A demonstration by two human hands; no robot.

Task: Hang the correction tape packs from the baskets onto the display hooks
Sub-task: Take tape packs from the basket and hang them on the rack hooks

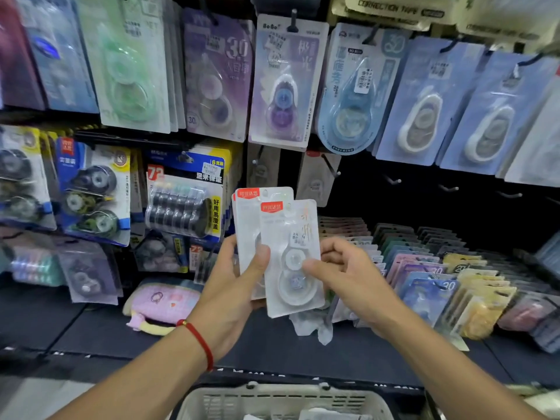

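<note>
1. The left hand (242, 277) grips a small stack of white packs (251, 219) from their left edge, thumb pressed across the front and fingers curled behind.
2. The right hand (339, 268) pinches the front pack (291, 256), thumb on its clear blister and fingers curled at its right edge.
3. The front pack stands nearly upright, leaning slightly to 11 o'clock, and overlaps the stack, which shows at its 10 o'clock; both have red tabs at the top.
4. A red cord (200, 341) circles the left wrist.
5. At 12 to 1 o'clock of the packs, bare hooks (331, 168) stick out of the dark board, with more bare hooks running toward 3 o'clock.
6. Higher, at 12 o'clock, hung packs (285, 83) in purple, blue and green fill a row.
7. At 9 o'clock hang multi-roll packs (185, 195) with yellow and blue cards.
8. At 3 o'clock, rows of shelf packs (424, 268) stand on edge.
9. At 7 o'clock a pink pouch (163, 301) lies on the shelf.
10. At 6 o'clock, below both forearms, sits a pale basket (281, 398); what it holds is too cropped to tell.
</note>
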